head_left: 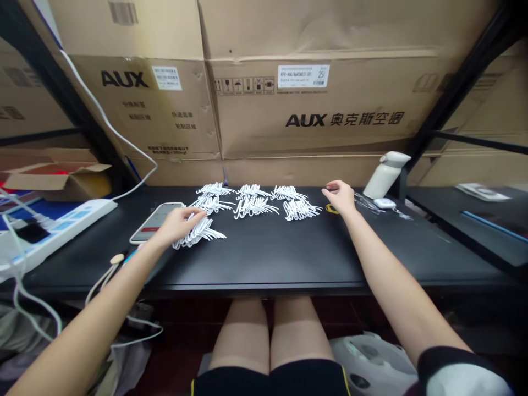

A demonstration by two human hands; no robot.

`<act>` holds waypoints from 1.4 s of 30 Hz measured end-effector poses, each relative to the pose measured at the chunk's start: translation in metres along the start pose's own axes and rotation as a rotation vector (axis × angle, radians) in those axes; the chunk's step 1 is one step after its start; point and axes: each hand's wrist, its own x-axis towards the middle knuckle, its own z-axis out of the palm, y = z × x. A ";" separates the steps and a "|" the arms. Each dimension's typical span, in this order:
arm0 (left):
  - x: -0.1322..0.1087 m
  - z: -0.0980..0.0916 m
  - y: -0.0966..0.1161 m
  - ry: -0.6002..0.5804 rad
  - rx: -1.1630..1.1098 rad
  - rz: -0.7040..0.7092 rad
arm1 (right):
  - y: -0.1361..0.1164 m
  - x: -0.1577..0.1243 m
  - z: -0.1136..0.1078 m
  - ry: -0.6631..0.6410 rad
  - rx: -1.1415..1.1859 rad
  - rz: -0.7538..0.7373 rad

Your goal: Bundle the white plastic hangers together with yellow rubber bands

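Note:
Several bundles of thin white looped strips, perhaps cords or ties, lie in rough rows on the black table (264,258). My left hand (179,224) is over the nearest left bundle (198,234), its thumb and fingers closed at the bundle's upper edge. Farther back are a middle bundle (254,207) and a right bundle (302,209). My right hand (341,195) is raised at the right, fingers curved and apart, with nothing visible in it. Just below its fingers lies a small yellow coil of bands (331,209).
A phone (150,225) lies beside my left hand, near a white power strip (53,234) with cords. At the right stand a white bottle (385,176) and a small white case (384,204). Large cardboard boxes (256,132) form a wall behind.

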 end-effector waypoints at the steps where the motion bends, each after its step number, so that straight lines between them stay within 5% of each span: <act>1: 0.000 0.002 -0.001 0.023 -0.064 -0.001 | 0.000 0.000 0.000 -0.002 0.000 -0.001; 7: -0.005 0.000 0.002 0.277 -0.213 0.067 | -0.003 -0.001 -0.001 -0.006 0.006 -0.007; 9: -0.013 -0.005 0.006 0.403 -0.152 0.128 | -0.004 -0.001 -0.002 -0.005 0.009 -0.004; 12: -0.028 -0.008 0.011 0.444 0.057 0.206 | -0.006 -0.002 -0.002 -0.001 0.015 -0.014; 17: -0.045 0.003 0.007 0.127 0.316 0.345 | -0.009 -0.003 -0.002 -0.006 0.003 -0.019; 27: -0.046 0.008 -0.005 -0.042 0.568 0.347 | -0.012 -0.005 -0.002 -0.006 -0.007 -0.004; 37: -0.049 0.019 0.008 0.084 0.585 0.229 | -0.011 -0.004 0.000 -0.004 -0.008 -0.039; 42: -0.053 0.021 0.010 0.117 0.579 0.453 | -0.014 -0.004 0.000 -0.018 -0.008 -0.038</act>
